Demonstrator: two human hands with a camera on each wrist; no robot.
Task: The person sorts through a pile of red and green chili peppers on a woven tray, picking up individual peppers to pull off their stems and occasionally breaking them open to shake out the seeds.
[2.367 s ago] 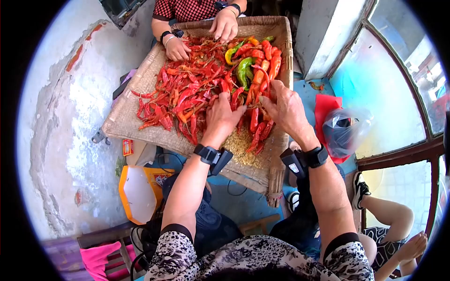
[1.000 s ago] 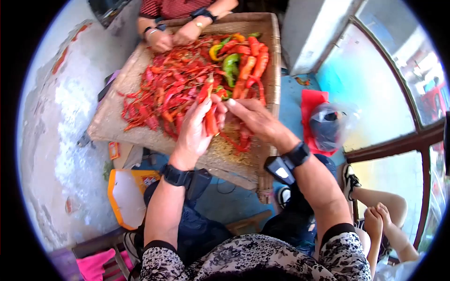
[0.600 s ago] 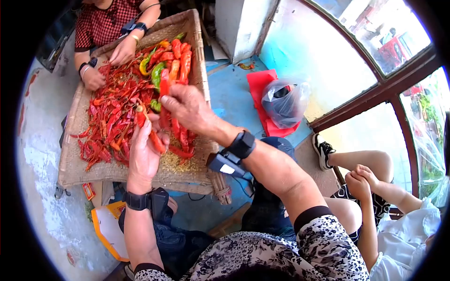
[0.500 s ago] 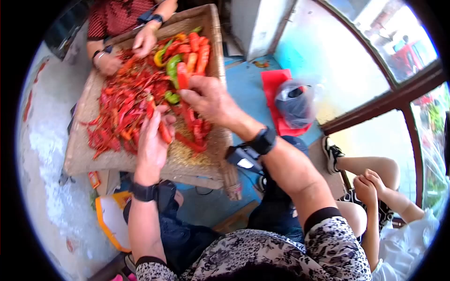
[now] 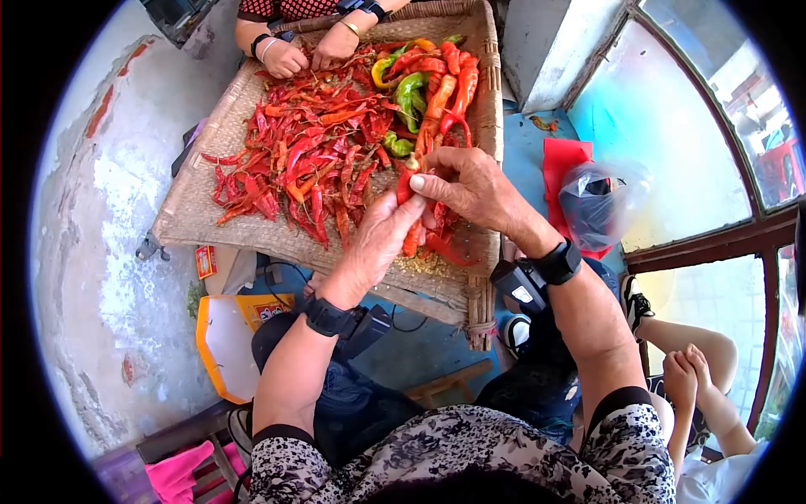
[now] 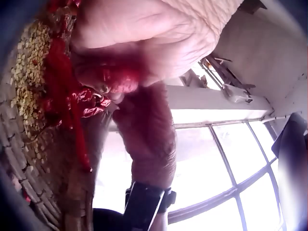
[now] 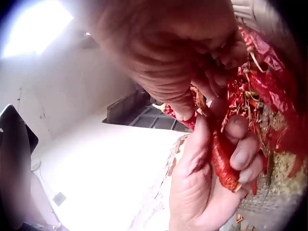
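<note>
My left hand (image 5: pixel 375 246) grips red chili peppers over the near right part of a woven tray (image 5: pixel 189 214). One red chili pepper (image 7: pixel 224 161) lies across its palm in the right wrist view, fingers curled round it. Thumb and fingers of my right hand (image 5: pixel 478 191) pinch a red pepper (image 5: pixel 406 186) at its upper end, right beside the left thumb. In the left wrist view the two hands overlap and hide most of what they hold. Shrivelled red chilies (image 5: pixel 311 160) heap the tray's middle; plumper red peppers (image 5: pixel 438 101) and green peppers (image 5: pixel 410 92) lie along its right side.
Another person's hands (image 5: pixel 336 46) work at the tray's far edge. Loose pale seeds (image 6: pixel 29 72) cover its near corner. A clear plastic bag (image 5: pixel 600 206) on red material stands right of it. Someone sits at the lower right, hands clasped (image 5: pixel 687 370).
My right hand, earlier holding a red pepper up over the plump ones, has come back against my left hand. The head view swung right and returned. The other person's hands have drawn together.
</note>
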